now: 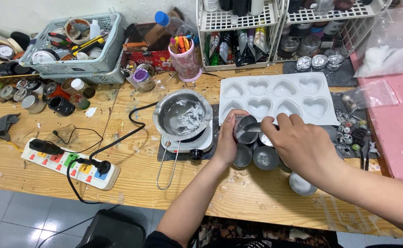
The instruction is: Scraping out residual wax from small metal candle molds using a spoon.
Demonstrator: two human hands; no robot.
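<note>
Head view: red box [146,59] behind pink cup [186,62]

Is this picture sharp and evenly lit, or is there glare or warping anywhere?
Head view: mostly sharp, evenly lit; soft shadows under both hands; bright glare on the metal pot and white heart mould; table edge bows slightly, suggesting wide-lens warping.

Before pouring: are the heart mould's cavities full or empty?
Empty: every cavity of the white heart mould that shows is bare and white inside.
</note>
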